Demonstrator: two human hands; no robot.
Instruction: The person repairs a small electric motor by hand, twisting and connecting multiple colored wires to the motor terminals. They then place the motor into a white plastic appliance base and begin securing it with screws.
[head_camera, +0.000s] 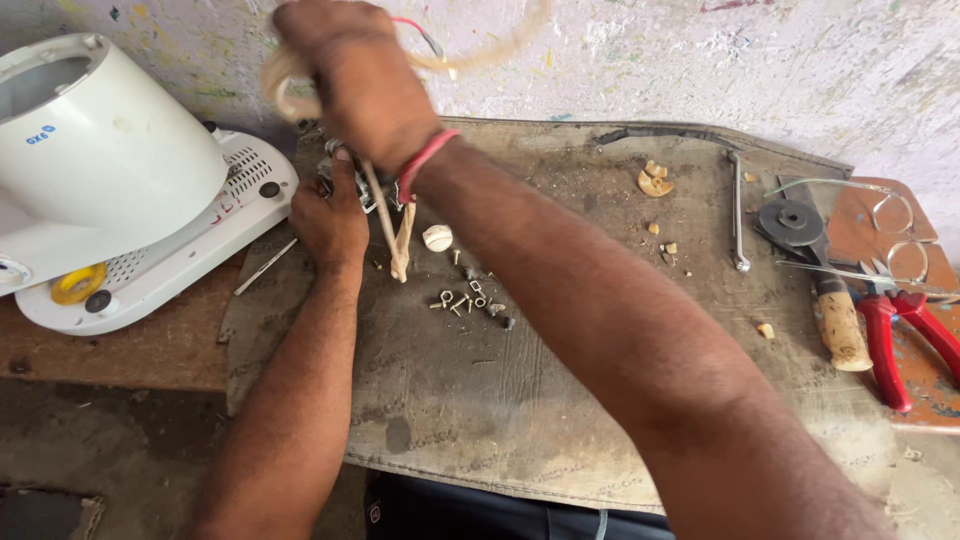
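Observation:
My right hand (355, 75) is raised near the wall, closed around a loop of cream-coloured cord (285, 95) whose blurred upper part trails to the right with a thin red wire beside it. A red thread circles that wrist. The cord's two ends hang down to the mat (400, 245). My left hand (332, 220) rests on the grey-brown mat (560, 400) and presses on a small metal part (335, 178), mostly hidden under both hands. Loose screws and small fittings (468, 300) and a small white knob (437, 237) lie just right of the left hand.
A white plastic appliance housing (95, 150) sits on its vented white base (200, 250) at the left. At the right lie a thin metal rod (737, 215), red-handled pliers (895, 335), a wooden-handled tool (840, 320), scissors (890, 245), a black disc (795, 220) and cream plastic bits (655, 182).

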